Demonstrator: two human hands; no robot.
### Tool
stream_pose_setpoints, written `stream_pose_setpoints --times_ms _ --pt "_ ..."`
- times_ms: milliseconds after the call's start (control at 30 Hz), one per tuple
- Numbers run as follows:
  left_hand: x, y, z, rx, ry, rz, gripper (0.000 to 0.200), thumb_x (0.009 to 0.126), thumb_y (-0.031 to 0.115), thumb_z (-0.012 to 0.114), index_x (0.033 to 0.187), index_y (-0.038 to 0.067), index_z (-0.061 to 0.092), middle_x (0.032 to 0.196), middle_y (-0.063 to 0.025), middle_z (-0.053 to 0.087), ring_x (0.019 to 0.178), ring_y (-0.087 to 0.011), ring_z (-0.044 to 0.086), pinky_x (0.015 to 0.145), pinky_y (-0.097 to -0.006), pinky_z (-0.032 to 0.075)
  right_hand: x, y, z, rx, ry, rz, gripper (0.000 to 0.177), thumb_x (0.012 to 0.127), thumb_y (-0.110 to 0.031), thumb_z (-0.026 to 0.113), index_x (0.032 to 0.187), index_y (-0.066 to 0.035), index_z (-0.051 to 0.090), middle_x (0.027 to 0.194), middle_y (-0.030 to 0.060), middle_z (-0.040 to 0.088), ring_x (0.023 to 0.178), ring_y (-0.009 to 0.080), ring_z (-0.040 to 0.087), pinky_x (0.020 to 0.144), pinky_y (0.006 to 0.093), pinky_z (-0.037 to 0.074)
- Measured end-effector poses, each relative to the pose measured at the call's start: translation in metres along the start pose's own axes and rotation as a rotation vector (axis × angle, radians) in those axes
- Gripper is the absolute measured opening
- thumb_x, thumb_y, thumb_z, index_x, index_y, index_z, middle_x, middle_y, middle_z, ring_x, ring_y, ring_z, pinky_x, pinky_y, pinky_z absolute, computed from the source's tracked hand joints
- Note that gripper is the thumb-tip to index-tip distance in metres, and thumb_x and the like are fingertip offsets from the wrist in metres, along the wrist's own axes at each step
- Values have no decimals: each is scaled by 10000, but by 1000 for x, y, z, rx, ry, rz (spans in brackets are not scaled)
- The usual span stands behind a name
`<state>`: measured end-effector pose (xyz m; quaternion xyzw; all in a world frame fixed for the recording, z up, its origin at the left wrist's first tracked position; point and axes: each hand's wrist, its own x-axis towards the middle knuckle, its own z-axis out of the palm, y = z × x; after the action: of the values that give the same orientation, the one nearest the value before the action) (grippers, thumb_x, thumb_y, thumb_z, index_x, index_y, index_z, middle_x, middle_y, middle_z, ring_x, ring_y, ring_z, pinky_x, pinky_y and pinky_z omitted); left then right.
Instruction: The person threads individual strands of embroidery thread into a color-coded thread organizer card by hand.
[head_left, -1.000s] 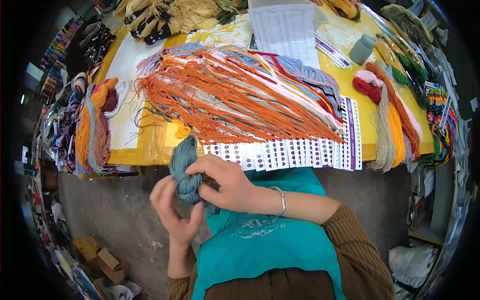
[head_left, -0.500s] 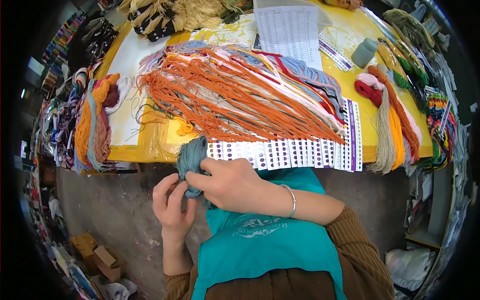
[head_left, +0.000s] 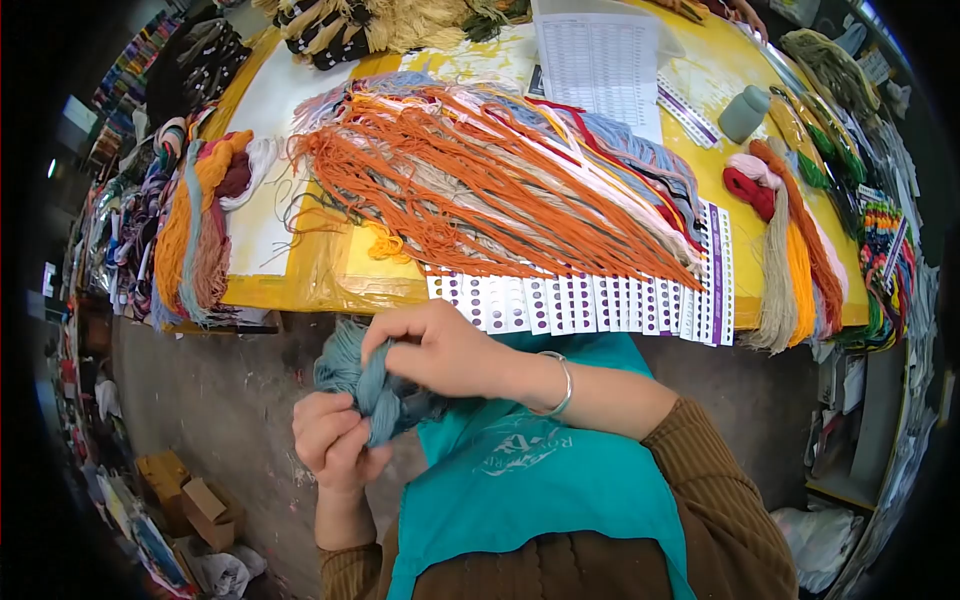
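A teal-grey skein of thread (head_left: 343, 358) is held in front of me, just off the table's near edge. My left hand (head_left: 330, 440) grips its lower left side with curled fingers. From above, my right hand (head_left: 430, 345) pinches a strand bundle of the same skein, which looks looped or twisted between the two hands. Part of the skein hangs toward my teal apron (head_left: 540, 480). On the table beyond lie long orange threads (head_left: 420, 190), mixed with pink, red, grey and blue ones, over white punched cards (head_left: 560, 305) with purple marks.
The yellow table (head_left: 330, 290) has hanging skeins at its left (head_left: 205, 220) and right (head_left: 790, 250). A grey-green bottle (head_left: 745, 115) stands at the right, near a printed sheet (head_left: 600, 75). Another person's hand (head_left: 745, 15) shows at the far edge. Cardboard boxes (head_left: 205, 515) sit on the floor.
Both hands have moved left with the skein, which now lies lower, away from the table edge, and is spread wider. A person's hand has come into view at the far edge.
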<state>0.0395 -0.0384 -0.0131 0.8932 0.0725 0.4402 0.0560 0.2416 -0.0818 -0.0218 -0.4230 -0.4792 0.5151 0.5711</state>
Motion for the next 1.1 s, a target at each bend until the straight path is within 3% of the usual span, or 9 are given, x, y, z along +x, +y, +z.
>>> stream_pose_setpoints --times_ms 67,167,333,433,500,700,867,1033,1100 --pt "-2 4 1 -162 6 -42 215 799 144 639 946 40 522 993 -113 524 878 -280 569 762 -416 483 5 13 -3 398 17 166 170 814 -27 512 915 -38 648 835 -7 620 765 61 563 644 220 448" --pt "-1 0 10 -659 197 -435 240 847 204 622 934 23 490 953 -122 544 891 -256 557 807 -394 463 2 14 3 627 -42 241 214 813 3 506 990 -27 622 885 -29 595 808 56 555 664 202 446" --pt "6 -6 -3 -168 221 -673 133 934 5 431 1003 -20 541 971 -79 584 896 -125 535 822 -256 434 6 10 11 -78 123 -52 295 870 -98 604 1151 -34 543 1019 63 581 959 139 568 805 283 482" --pt "7 -13 -19 -370 258 -1000 166 885 -16 500 1045 -35 539 1023 -108 616 867 -132 568 800 -255 459 -2 5 24 -192 12 -115 500 843 -202 693 1263 -41 476 1161 142 571 1097 249 571 900 351 476" --pt "14 -6 -16 -561 162 -1045 160 897 -3 517 1052 -20 554 983 -61 609 849 -85 560 760 -228 460 -7 15 46 -465 106 -268 611 800 -222 732 1308 -50 440 1215 166 557 1126 323 564 941 407 467" --pt "8 -11 -39 -783 -121 -1158 170 892 32 555 1056 -10 572 837 -4 582 747 -61 540 682 -201 432 3 37 43 -576 -40 -253 567 776 -95 640 1308 -69 444 1095 173 614 944 363 633 756 434 522" --pt "10 -21 -76 -572 -158 -1184 174 888 61 562 1049 -3 580 766 15 537 691 -54 492 674 -199 406 3 43 41 -592 5 -304 457 761 -49 591 1216 -92 565 1001 128 673 869 341 659 727 412 532" --pt "6 -46 -92 -865 365 -1165 178 941 153 543 1040 6 559 695 37 421 621 -78 412 774 -283 419 7 54 48 -466 118 -351 401 763 -21 570 1152 -94 634 1010 124 688 882 323 668 757 390 541" --pt "4 -62 -112 -982 609 -1161 157 961 147 518 1038 14 553 670 39 388 603 -89 396 764 -304 423 9 54 35 -497 -31 -152 475 761 -53 588 1234 -93 583 1134 156 644 1029 331 621 864 406 507"
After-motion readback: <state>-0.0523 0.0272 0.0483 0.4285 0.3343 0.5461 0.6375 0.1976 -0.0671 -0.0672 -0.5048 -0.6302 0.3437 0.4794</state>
